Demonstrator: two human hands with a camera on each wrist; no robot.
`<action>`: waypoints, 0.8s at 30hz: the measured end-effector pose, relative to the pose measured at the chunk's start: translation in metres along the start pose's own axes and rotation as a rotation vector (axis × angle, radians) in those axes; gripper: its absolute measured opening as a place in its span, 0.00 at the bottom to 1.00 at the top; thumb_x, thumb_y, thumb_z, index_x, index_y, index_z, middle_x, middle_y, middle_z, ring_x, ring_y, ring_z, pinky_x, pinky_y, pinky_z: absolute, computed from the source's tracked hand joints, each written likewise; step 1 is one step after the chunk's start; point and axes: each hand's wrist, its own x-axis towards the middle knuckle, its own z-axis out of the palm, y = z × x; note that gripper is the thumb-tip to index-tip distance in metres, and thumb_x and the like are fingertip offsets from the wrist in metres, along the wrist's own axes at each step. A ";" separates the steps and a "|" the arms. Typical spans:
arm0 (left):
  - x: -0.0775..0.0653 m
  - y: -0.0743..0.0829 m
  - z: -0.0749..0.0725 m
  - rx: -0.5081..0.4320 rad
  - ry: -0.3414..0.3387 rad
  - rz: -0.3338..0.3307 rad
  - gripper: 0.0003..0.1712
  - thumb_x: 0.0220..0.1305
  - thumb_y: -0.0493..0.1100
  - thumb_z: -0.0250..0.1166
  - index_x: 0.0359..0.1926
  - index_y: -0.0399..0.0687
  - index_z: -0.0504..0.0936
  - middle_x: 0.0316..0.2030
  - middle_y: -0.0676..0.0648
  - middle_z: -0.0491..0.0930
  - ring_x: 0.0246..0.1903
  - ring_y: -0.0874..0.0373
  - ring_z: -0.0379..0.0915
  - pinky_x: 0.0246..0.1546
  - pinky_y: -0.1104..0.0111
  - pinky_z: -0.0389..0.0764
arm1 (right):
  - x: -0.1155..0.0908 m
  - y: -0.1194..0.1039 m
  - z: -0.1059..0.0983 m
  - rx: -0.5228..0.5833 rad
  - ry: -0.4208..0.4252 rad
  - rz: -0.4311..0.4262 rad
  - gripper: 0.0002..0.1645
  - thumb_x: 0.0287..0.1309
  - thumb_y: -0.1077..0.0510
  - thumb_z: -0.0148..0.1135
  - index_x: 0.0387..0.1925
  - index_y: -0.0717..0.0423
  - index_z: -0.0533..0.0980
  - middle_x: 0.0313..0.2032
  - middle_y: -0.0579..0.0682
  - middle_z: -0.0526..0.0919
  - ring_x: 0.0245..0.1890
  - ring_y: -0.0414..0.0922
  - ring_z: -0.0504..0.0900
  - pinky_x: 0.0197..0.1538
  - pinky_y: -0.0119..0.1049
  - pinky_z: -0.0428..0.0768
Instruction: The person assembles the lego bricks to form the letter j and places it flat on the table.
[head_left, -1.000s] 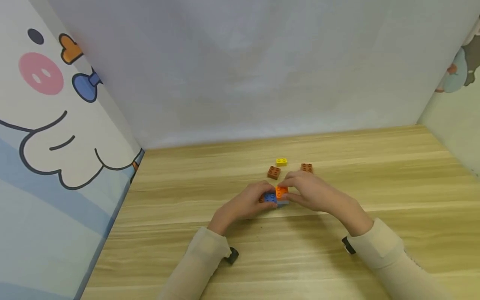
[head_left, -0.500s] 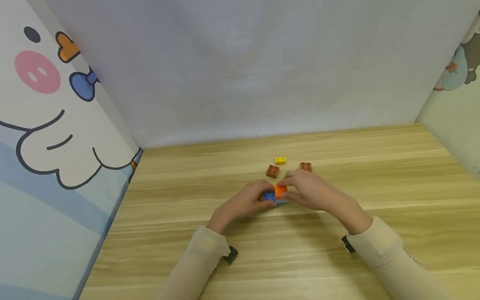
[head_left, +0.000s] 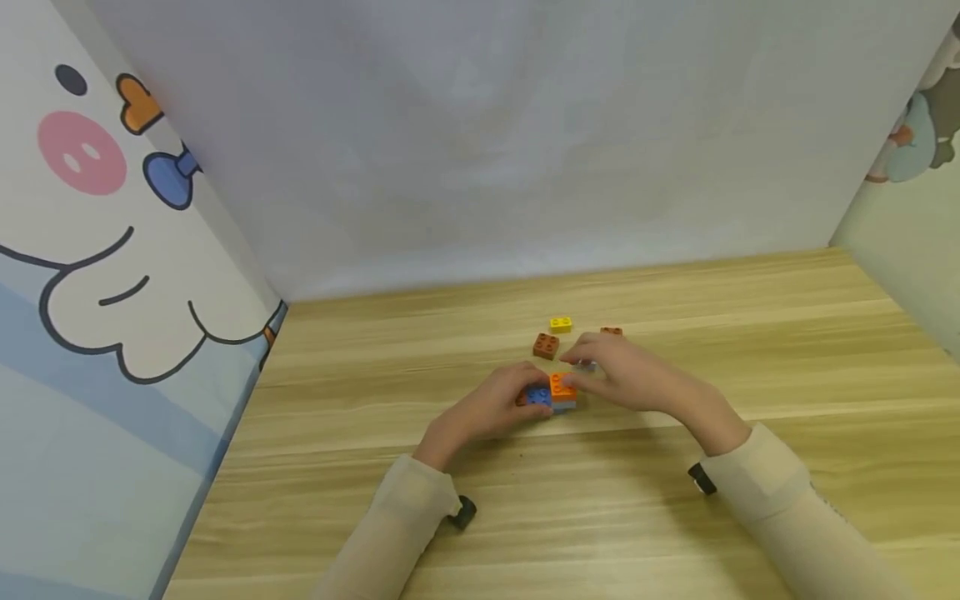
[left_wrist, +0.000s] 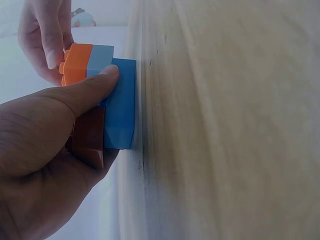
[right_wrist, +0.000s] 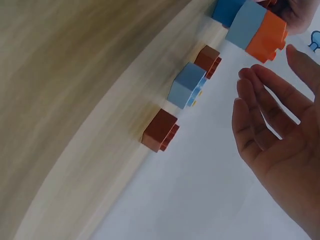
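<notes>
The left hand (head_left: 491,406) grips a stack of bricks (head_left: 562,401); the right hand (head_left: 630,372) is relaxed, its fingers loosely spread near the orange top.
The stack lies on the wooden table (head_left: 480,533), a little right of and below the centre of the head view. In the left wrist view, a blue base (left_wrist: 122,105) carries a brown brick (left_wrist: 90,135) and a grey-blue brick (left_wrist: 100,59), with an orange brick (left_wrist: 77,64) upon the latter. Above the stack in the head view are a yellow brick (head_left: 560,325) and a loose brown brick (head_left: 546,346); another brown one (head_left: 612,332) and a loose grey-blue one (head_left: 591,366) are partly hidden behind the right hand.
</notes>
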 end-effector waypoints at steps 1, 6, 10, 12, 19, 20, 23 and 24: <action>0.000 0.000 0.000 0.003 0.000 -0.002 0.23 0.72 0.51 0.65 0.61 0.43 0.79 0.52 0.46 0.83 0.47 0.59 0.76 0.51 0.67 0.79 | 0.001 0.002 -0.001 -0.005 0.009 0.007 0.23 0.72 0.51 0.60 0.59 0.62 0.79 0.53 0.57 0.84 0.52 0.53 0.83 0.56 0.51 0.82; 0.000 0.000 0.000 0.003 -0.011 -0.014 0.25 0.72 0.51 0.65 0.62 0.42 0.78 0.55 0.45 0.82 0.50 0.57 0.77 0.57 0.62 0.79 | 0.004 0.014 -0.003 -0.045 0.049 0.057 0.22 0.72 0.53 0.60 0.58 0.64 0.80 0.50 0.58 0.85 0.49 0.54 0.84 0.54 0.51 0.83; 0.000 0.000 0.001 0.010 -0.021 -0.026 0.26 0.72 0.51 0.65 0.63 0.42 0.78 0.56 0.44 0.81 0.53 0.56 0.77 0.60 0.60 0.79 | 0.007 0.023 -0.002 -0.063 0.064 0.095 0.20 0.71 0.55 0.61 0.57 0.65 0.80 0.49 0.60 0.85 0.48 0.55 0.85 0.53 0.52 0.83; 0.000 0.000 0.001 0.008 -0.025 -0.028 0.26 0.72 0.51 0.65 0.63 0.41 0.78 0.57 0.44 0.81 0.53 0.56 0.77 0.60 0.60 0.79 | 0.009 0.027 -0.001 -0.076 0.068 0.113 0.21 0.70 0.57 0.62 0.57 0.66 0.80 0.49 0.61 0.85 0.47 0.55 0.85 0.53 0.52 0.84; 0.001 -0.001 0.001 0.004 -0.027 -0.035 0.26 0.72 0.52 0.64 0.63 0.42 0.77 0.57 0.45 0.81 0.55 0.56 0.77 0.61 0.61 0.78 | 0.014 0.033 0.000 -0.101 0.067 0.142 0.21 0.68 0.58 0.65 0.55 0.69 0.80 0.47 0.62 0.85 0.45 0.54 0.85 0.53 0.51 0.84; 0.001 -0.001 0.001 0.003 -0.026 -0.034 0.26 0.72 0.52 0.64 0.63 0.42 0.77 0.57 0.45 0.81 0.55 0.56 0.77 0.61 0.61 0.78 | 0.015 0.034 0.000 -0.102 0.065 0.142 0.21 0.67 0.58 0.65 0.55 0.69 0.80 0.47 0.62 0.85 0.45 0.53 0.84 0.53 0.51 0.84; 0.001 0.000 0.000 -0.005 -0.026 -0.034 0.26 0.72 0.51 0.65 0.63 0.41 0.77 0.57 0.44 0.81 0.55 0.56 0.77 0.62 0.60 0.78 | 0.017 0.035 0.000 -0.109 0.056 0.146 0.20 0.67 0.58 0.66 0.54 0.69 0.80 0.46 0.61 0.85 0.44 0.52 0.84 0.53 0.51 0.83; 0.001 0.000 -0.001 -0.005 -0.026 -0.032 0.26 0.72 0.51 0.65 0.63 0.41 0.78 0.57 0.44 0.81 0.55 0.56 0.78 0.62 0.60 0.78 | 0.017 0.035 0.000 -0.110 0.051 0.149 0.21 0.66 0.58 0.66 0.54 0.68 0.80 0.46 0.61 0.85 0.43 0.51 0.83 0.53 0.51 0.83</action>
